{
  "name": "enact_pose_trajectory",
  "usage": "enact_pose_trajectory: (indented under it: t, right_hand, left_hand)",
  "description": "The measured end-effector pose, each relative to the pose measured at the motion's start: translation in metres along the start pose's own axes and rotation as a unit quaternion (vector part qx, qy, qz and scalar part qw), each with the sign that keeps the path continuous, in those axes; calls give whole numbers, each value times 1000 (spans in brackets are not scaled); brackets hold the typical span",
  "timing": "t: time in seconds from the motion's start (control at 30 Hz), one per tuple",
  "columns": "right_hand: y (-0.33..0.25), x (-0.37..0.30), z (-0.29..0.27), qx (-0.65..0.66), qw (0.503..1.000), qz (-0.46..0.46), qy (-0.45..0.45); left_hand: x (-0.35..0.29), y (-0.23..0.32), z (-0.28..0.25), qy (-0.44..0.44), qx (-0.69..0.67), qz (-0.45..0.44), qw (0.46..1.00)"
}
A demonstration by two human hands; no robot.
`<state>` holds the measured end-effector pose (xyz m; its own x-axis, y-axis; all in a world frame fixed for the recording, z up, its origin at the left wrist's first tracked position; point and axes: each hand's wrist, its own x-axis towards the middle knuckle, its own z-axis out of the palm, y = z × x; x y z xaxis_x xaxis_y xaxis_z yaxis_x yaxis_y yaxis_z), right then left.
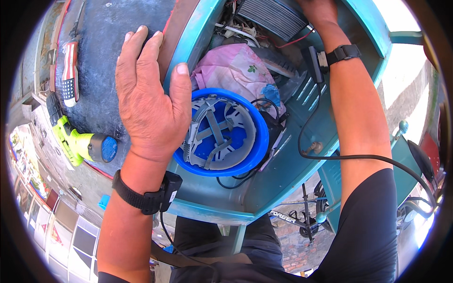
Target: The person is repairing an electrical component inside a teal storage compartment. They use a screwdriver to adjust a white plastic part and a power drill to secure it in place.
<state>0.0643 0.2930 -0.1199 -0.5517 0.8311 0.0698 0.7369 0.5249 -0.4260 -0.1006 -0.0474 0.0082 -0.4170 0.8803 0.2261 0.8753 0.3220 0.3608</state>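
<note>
My left hand (151,92) is open, its fingers stretched out and pressed together at the near-left rim of a teal metal box (236,198). It holds nothing. Over on the far right, my right hand (321,12) reaches into the box beside a grey finned metal block (273,18); its fingers are cut off by the picture's top edge. In the box an upturned blue safety helmet (257,134) shows its grey straps. Behind the helmet lies a crumpled pink cloth (224,66) with a green leaf pattern. Loose wires and a white cable lie farther back.
Left of the box, a dark blue worktop (106,52) bears a tool with a striped, starred handle (70,70) and a yellow-green and black power tool (78,144). A black cable (351,156) loops across the box's right rim. A bicycle (302,219) stands below right.
</note>
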Motion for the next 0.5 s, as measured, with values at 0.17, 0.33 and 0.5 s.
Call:
enact_pose_trajectory:
  t: [0.17,0.33,0.5]
  right_hand:
    - [2,1,1,19,1000,1,-3]
    - [16,3,7,109,994,9,-26]
    - [16,6,9,65,997,-1,-34]
  left_hand:
    - [0,1,-3,-14,14,0,1000]
    - [0,1,-2,-11,10,3,1000]
    - [0,1,-3,-12,16,2,1000]
